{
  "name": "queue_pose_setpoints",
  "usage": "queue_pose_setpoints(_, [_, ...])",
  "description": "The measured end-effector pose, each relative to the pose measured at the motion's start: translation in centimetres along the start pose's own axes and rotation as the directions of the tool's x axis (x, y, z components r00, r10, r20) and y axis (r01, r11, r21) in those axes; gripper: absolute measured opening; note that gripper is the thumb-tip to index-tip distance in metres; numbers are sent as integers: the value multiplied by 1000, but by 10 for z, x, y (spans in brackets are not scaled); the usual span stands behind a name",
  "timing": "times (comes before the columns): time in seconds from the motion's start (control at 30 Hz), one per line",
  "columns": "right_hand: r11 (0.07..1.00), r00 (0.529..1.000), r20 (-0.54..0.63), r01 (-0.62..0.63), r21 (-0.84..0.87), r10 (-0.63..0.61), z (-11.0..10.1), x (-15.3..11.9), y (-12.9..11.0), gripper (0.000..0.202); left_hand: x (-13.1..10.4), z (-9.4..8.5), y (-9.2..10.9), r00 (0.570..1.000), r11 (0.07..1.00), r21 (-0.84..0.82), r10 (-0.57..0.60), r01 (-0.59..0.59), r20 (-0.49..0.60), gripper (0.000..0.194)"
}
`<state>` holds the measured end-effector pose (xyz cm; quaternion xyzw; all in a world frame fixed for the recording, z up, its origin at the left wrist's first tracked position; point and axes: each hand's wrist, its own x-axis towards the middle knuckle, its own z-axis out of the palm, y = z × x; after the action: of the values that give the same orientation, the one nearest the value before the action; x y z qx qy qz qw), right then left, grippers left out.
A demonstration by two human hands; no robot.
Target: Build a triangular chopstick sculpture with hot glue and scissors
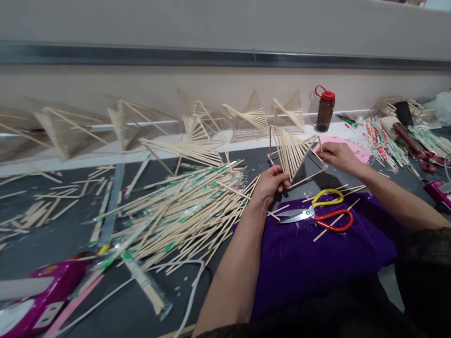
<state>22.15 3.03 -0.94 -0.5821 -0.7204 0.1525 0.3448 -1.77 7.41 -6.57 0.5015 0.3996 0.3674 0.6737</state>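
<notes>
Currently the left hand (271, 183) has thumb and fingertips pinched together on the near lower corner of a stick frame (289, 151), while the fingers of the right hand (336, 157) look closed on its right end. The frame sits between the 2 hands, just above or on the dark tabletop (186, 305); I cannot tell which. It seems well along: a twisted fan of sticks already spans its left part, while the right part shows only bare edge bars. Whether any stick is missing there, I cannot tell.

Just nearer the body, 1 pair of scissors (310, 212) lies open on a purple cloth (317, 267), with a few loose sticks beside it. Left of the hands spreads a big heap of sticks (197, 202), some in wrappers, so plenty of material looks unused. Shorter pieces (38, 213) lie farther left. Along the wall, several similar frames (252, 118) stand with their fans in place, apparently built already. A red-capped bottle (324, 115) stands to their right.
</notes>
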Motion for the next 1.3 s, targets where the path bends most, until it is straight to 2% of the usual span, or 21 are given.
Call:
queue_pose_setpoints(0.27, [991, 997, -81, -6, -132, -5, 9, 33, 31, 16, 2, 27, -8, 996, 999, -30, 13, -16, -87, 14])
queue_pose_setpoints(0.47, [983, 994, -98, -68, -173, 51, 18, 38, 35, 16, 4, 31, -12, 994, 1000, 10, -2, 3, -106, 11])
queue_pose_setpoints(0.6, [973, 996, -69, -72, -221, 58, 19, 28, 38, 14, 5, 28, -15, 996, 1000, 21, -16, 17, -86, 12])
queue_pose_setpoints(0.67, [970, 995, -79, -78, -229, 62, 15, 22, 39, 22, 5, 26, -15, 997, 999, 28, -24, 26, -69, 12])
queue_pose_setpoints(0.73, [975, 989, -125, -102, -196, 79, 9, 15, 40, 27, 6, 24, -15, 997, 999, 28, -33, 35, -63, 15])
queue_pose_setpoints(0.8, [982, 980, -164, -132, -136, 109, 1, 7, 38, 22, 6, 22, -14, 997, 999, 15, -46, 47, -62, 21])
queue_pose_setpoints(1.03, [967, 960, -125, -255, -19, 250, -21, -32, 36, 13, 7, 19, -11, 994, 996, -38, -78, 75, -79, 24])
queue_pose_setpoints(1.17, [934, 926, -131, -358, 1, 355, -31, -53, 47, 22, 6, 20, -8, 992, 997, -21, -76, 75, -97, 22])
queue_pose_setpoints(1.3, [892, 879, -188, -452, -30, 439, -46, -66, 69, 28, 5, 20, -6, 994, 997, 45, -52, 57, -98, 22])
